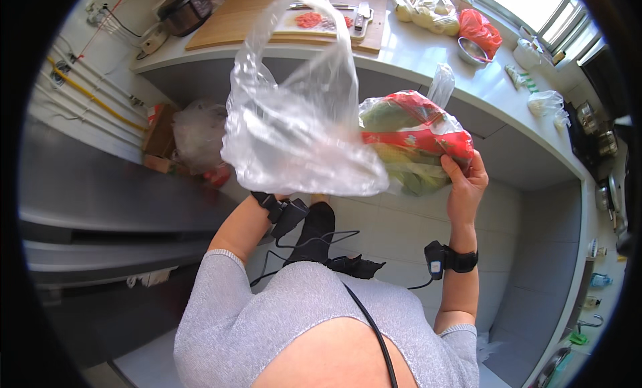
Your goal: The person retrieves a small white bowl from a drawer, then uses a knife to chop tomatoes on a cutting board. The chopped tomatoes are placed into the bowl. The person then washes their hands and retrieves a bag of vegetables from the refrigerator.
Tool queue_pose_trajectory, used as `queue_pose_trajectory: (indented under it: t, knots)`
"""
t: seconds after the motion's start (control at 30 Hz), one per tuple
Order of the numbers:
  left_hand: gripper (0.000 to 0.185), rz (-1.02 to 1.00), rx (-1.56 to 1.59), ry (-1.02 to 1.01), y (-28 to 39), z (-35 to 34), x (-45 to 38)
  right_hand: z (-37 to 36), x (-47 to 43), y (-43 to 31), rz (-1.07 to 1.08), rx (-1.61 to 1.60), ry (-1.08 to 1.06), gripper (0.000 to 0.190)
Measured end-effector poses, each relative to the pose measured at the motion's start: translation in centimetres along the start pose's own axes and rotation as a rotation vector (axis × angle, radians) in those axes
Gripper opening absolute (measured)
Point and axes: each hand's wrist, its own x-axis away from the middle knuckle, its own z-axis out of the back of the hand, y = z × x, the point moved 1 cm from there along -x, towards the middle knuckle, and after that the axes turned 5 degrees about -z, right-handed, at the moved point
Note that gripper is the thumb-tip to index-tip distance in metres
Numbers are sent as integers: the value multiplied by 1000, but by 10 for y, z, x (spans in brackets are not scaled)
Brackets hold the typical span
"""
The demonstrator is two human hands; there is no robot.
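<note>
My right hand (466, 182) grips the right end of a clear and red plastic bag (411, 137) with green leafy vegetables inside. A large, clear plastic carrier bag (301, 132) with loop handles hangs in front of me, its handles spread upward and its lower right side against the vegetable bag. Behind this carrier bag my left hand is hidden; only the forearm and a black wrist strap (273, 207) show below it, so its grip cannot be seen.
On the counter, a wooden board (220, 29) bears a white cutting board (368, 29) with chopped red food and a cleaver (361, 16). Bagged produce (426, 9), a red bag (479, 29) and a metal bowl (472, 51) lie to the right. A cardboard box (159, 132) stands on the floor at left.
</note>
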Motion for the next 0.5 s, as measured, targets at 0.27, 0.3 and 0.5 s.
queue_pose_trajectory:
  t: [0.27, 0.3, 0.5]
  knots:
    - [30, -20, 17, -79, 21, 9, -203, -6, -188, 36, 162, 55, 230, 22]
    - [30, -25, 19, -72, 28, 10, -224, -6, -212, 42, 196, 132, 265, 21]
    - [29, -79, -48, -41, 69, 17, -346, -12, -343, 118, 496, 472, 177, 28]
